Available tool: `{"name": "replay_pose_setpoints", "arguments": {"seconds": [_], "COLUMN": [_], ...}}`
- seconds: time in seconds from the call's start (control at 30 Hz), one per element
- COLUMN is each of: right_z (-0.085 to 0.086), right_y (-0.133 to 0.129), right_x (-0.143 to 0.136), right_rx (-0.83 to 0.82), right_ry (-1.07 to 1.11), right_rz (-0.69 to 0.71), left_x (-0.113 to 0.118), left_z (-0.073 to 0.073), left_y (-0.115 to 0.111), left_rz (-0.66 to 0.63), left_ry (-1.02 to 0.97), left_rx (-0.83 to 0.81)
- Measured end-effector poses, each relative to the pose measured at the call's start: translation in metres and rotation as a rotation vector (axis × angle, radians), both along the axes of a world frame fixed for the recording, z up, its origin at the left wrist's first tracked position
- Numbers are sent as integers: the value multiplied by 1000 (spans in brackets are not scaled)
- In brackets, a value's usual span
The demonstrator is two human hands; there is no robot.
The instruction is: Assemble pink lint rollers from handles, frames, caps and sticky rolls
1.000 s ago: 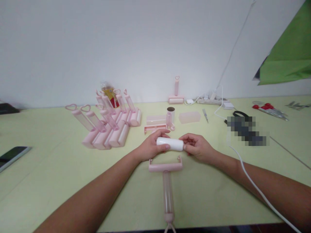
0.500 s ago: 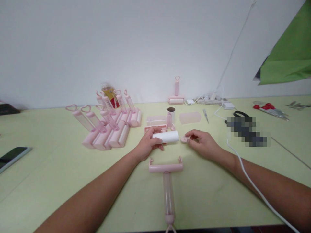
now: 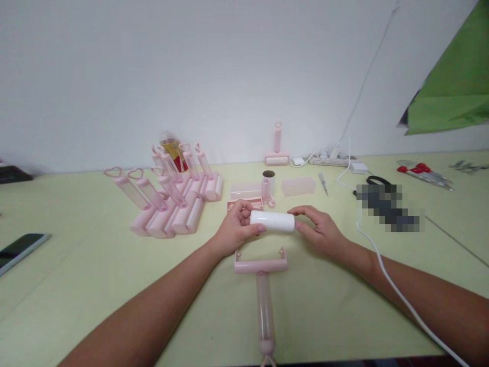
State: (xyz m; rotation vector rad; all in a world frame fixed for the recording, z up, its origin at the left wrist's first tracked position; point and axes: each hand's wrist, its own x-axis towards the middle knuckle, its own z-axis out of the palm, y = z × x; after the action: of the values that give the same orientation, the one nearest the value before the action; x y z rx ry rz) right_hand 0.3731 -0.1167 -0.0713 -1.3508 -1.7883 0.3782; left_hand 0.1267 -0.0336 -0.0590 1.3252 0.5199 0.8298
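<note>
My left hand [image 3: 237, 228] is closed around the left part of a white lint roll [image 3: 272, 220], thumb in front. The roll lies nearly level above the table. At its right end my right hand [image 3: 319, 230] pinches with thumb and fingertips, where the small pink end cap is now hidden between fingers and roll. Below both hands lies a pink lint roller handle [image 3: 261, 266] with a bare two-armed frame and a clear grip pointing at me. Just behind my left hand is a pink cover part [image 3: 244, 204].
Several assembled pink lint rollers [image 3: 168, 221] stand at left, and one [image 3: 277, 158] by the wall. Behind the hands are a cardboard-cored roll [image 3: 269, 179], clear pink sheets [image 3: 298, 186] and a screwdriver [image 3: 323, 183]. A white cable [image 3: 393, 285] crosses my right forearm. A phone [image 3: 21, 250] lies far left.
The white roll has moved right in my left hand and meets my right hand. The pink end cap, visible in my right fingers before, is now against the roll's end and out of sight.
</note>
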Motion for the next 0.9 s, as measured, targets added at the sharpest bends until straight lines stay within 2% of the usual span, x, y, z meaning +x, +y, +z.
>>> {"name": "replay_pose_setpoints", "arguments": {"seconds": [0.17,0.67,0.77,0.9], "right_z": [1,-2,-6,-9], "right_y": [-3,-3,-2,0], "right_x": [-3,-7,-9,-12], "right_rx": [-52,-80,-106,-167], "right_ry": [56,80,188,480], "right_rz": [64,60,76,118], "left_x": [-1,3,4,3], "left_z": [2,6,5,2], "left_y": [-1,-12,-9,-4], "left_rz": [22,86,100,102], "left_ry": [-8,5,15,77], "left_rx": [22,72,65,55]}}
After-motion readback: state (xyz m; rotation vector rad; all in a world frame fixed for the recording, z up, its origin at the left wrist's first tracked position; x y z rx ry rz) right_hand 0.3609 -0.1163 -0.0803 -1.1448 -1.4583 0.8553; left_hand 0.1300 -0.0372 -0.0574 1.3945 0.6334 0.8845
